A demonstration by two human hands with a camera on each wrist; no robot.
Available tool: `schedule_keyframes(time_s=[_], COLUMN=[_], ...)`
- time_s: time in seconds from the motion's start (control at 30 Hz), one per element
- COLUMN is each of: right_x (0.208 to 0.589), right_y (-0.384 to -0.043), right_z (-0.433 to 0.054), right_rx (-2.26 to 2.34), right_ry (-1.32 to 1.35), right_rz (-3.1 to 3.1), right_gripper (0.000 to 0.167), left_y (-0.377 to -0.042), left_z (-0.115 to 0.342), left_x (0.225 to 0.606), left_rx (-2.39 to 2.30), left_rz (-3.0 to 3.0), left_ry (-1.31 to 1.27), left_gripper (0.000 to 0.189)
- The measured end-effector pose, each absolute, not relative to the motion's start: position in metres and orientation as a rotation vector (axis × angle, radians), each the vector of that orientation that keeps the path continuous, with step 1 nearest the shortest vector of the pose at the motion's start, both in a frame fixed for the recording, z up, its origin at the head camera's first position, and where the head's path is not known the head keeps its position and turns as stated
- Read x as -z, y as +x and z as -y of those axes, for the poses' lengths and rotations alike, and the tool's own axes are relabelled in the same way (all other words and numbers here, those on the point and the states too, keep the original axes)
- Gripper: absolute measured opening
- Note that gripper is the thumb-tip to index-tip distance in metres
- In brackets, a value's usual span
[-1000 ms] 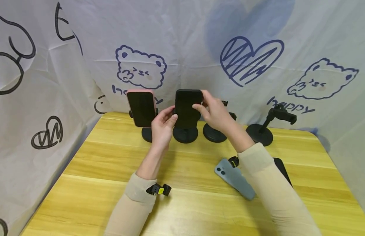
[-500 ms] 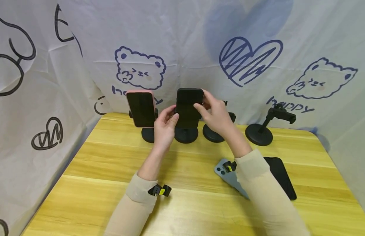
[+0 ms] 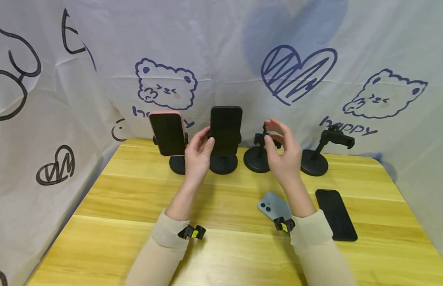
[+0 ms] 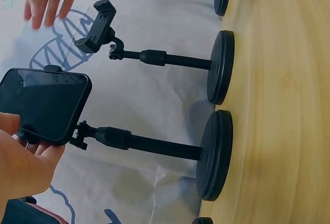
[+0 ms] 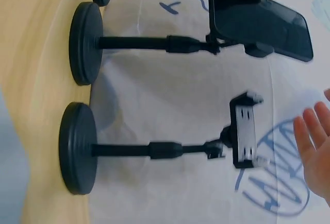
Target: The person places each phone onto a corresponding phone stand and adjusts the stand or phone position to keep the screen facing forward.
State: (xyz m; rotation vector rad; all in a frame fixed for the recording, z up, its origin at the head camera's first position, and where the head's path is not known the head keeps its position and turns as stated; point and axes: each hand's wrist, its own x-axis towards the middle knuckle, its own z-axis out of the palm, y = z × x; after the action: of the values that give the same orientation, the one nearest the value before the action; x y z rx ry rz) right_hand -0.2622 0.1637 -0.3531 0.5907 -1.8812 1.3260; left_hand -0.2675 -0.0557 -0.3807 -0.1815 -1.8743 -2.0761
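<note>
A black smartphone (image 3: 226,129) stands upright in the clamp of a black phone stand (image 3: 223,165), second from the left in the head view. My left hand (image 3: 198,161) holds this phone at its left edge, thumb in front and fingers behind, as the left wrist view shows. To the right, my right hand (image 3: 287,159) is in the air with bent, spread fingers and nothing between them. It hovers in front of a phone stand (image 3: 255,160) whose clamp bears no phone. In the right wrist view that clamp (image 5: 245,134) and the right hand are apart.
A pink-cased phone (image 3: 167,133) sits in the leftmost stand (image 3: 177,165). Another stand (image 3: 314,163) is at the far right. On the wooden table (image 3: 228,254) lie a light blue phone (image 3: 275,204), camera side up, and a black phone (image 3: 336,214). A drawn-on white cloth (image 3: 228,51) hangs behind.
My right hand has let go of the black smartphone and moved right, away from it. The left hand stays at the phone's left edge. The black phone on the table has come into full view.
</note>
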Motion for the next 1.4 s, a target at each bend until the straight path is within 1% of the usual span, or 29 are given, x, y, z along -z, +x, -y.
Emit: schedule_keyframes(time_s=[0.13,0.23,0.47,0.63,0.7,0.87,1.0,1.13,1.4], right_x=[0.352,0.356,0.386,0.397,0.399,0.399,0.397,0.399,0.403], right_y=[-0.25,-0.246,-0.262,-0.268,-0.269,-0.271,-0.271,-0.272,-0.274], right_z=[-0.168,-0.173,-0.191,-0.196,-0.197,-0.199,-0.202,-0.202,-0.204], right_rx=[-1.355,-1.377,-1.56,-1.759,-1.799,-1.826,-1.818,-1.836,-1.836], right_ry=[0.389,0.266,0.082,-0.004,-0.02,-0.022,-0.002,0.033,0.068], right_rz=[1.764,1.711,1.793,1.894,1.927,1.966,1.985,1.979,1.949], right_gripper=[0.031,0.027,0.033,0.036,0.036,0.035,0.032,0.03,0.029], left_y=[-0.266,-0.264,-0.259,-0.253,-0.25,-0.244,-0.246,-0.251,-0.266], left_z=[0.055,0.052,0.035,0.022,0.018,0.001,-0.018,-0.035,-0.059], left_x=[0.381,0.382,0.387,0.387,0.386,0.386,0.387,0.391,0.407], left_rx=[2.049,2.021,1.68,1.397,1.328,1.245,1.179,1.145,1.136], left_rz=[1.873,1.853,1.658,1.487,1.455,1.44,1.515,1.649,1.944], left_ry=[-0.231,-0.268,-0.446,-0.529,-0.564,-0.756,-0.87,-0.848,-0.654], left_gripper=[0.04,0.043,0.05,0.054,0.053,0.039,0.037,0.041,0.053])
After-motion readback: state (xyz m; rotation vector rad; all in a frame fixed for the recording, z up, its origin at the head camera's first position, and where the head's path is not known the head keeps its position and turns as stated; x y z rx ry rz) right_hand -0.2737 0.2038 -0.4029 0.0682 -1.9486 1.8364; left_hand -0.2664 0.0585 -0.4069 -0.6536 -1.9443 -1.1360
